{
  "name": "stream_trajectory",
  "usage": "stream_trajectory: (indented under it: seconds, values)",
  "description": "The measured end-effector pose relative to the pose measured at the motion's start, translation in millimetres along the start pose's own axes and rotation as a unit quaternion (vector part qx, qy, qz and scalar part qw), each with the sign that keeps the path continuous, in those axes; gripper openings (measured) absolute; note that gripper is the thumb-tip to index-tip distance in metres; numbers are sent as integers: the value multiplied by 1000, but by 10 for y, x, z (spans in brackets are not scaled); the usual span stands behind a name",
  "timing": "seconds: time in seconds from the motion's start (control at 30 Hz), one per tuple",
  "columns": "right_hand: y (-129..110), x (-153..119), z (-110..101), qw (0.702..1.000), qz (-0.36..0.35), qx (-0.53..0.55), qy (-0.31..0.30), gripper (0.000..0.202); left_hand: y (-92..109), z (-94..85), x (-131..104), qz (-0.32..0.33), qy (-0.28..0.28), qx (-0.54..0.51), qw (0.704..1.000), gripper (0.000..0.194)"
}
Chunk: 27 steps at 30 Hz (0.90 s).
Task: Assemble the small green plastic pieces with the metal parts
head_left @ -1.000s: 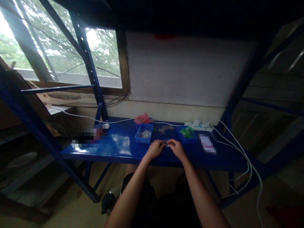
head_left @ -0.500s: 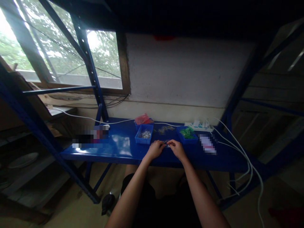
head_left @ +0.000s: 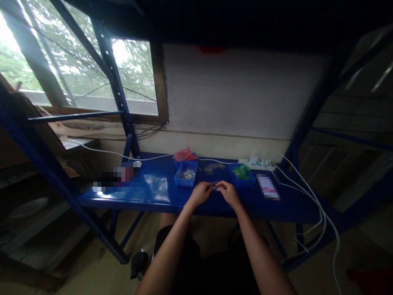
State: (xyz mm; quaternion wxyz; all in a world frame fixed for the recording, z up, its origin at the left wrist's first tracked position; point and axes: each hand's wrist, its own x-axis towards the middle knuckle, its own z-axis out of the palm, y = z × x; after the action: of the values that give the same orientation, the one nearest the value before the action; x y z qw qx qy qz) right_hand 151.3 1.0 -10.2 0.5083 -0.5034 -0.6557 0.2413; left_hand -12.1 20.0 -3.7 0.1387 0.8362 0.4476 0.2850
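My left hand and my right hand meet over the front part of the blue table. Between their fingertips is a small clear, shiny piece, perhaps a plastic bag; its details are too small to tell. Both hands have their fingers pinched at it. Just behind my left hand sits a blue bin of small silvery parts. Beyond my right hand stands another blue bin with green pieces. Several small clear packets lie between the two bins.
Red plastic bags rest on a bin at the back. A white power strip with cables is at the back right. A blurred flat item lies on the right, and blurred dark items on the left. Blue posts frame the table.
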Motion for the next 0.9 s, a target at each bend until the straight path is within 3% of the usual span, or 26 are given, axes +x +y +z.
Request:
stream_trajectory:
  seconds: [0.5,0.73,0.9]
  values:
    - [37,10,4,1000,7,13,-6,12,35,-20,-23,-26,19,-44,999,20]
    - [48,28,24,999,6,47,-1,7,42,-64,-15,-11,-1,-76,997,22]
    - [65,43,38,996,36,86,17,24,39,-90,-20,-4,-10,-123,992,26]
